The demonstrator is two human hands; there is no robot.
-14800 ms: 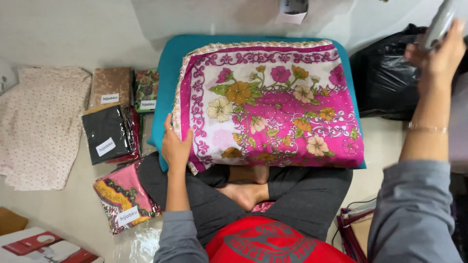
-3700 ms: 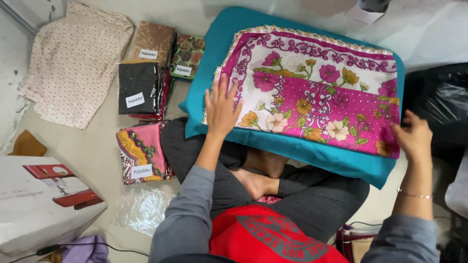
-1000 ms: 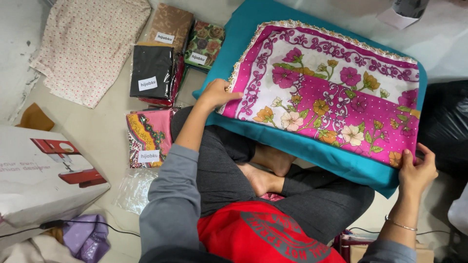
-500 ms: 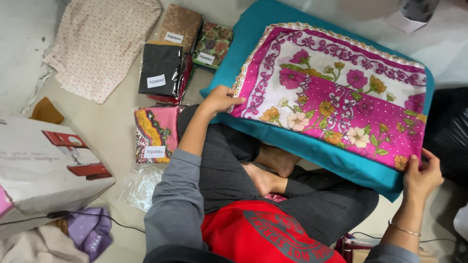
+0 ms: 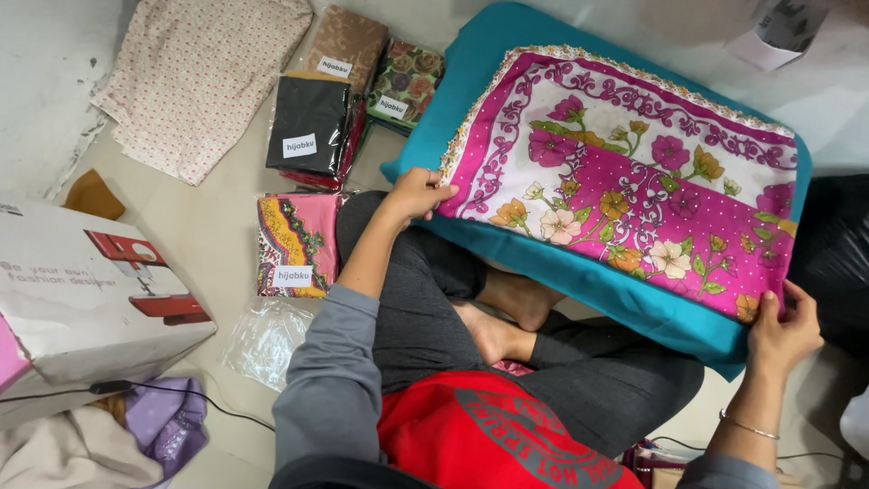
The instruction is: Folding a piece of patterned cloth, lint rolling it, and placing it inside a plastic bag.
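Below you, seated cross-legged on a pale floor (image 5: 208, 263), lies a teal cloth (image 5: 579, 272) spread across your knees, and on it a folded magenta floral scarf (image 5: 634, 181) with a lace-trimmed edge. Your left hand (image 5: 418, 192) is closed on the scarf's near left corner, fingers pinching the hem. Your right hand (image 5: 784, 328) grips the near right corner, thumb on top and fingers curled under the edge. The scarf's far edge runs close to the teal cloth's far border; its near edge leaves a teal margin showing toward your legs. To your left, bagged folded scarves (image 5: 312, 127) lie in a cluster, with a pink patterned packet (image 5: 294, 244) just beside your left knee and an empty clear bag (image 5: 267, 340) near it. A cream dotted fabric (image 5: 204, 77) lies farther left, a printed carton (image 5: 86, 299) at the near left. Bare floor shows between carton and packets. A black bag (image 5: 837, 263) borders the right side.
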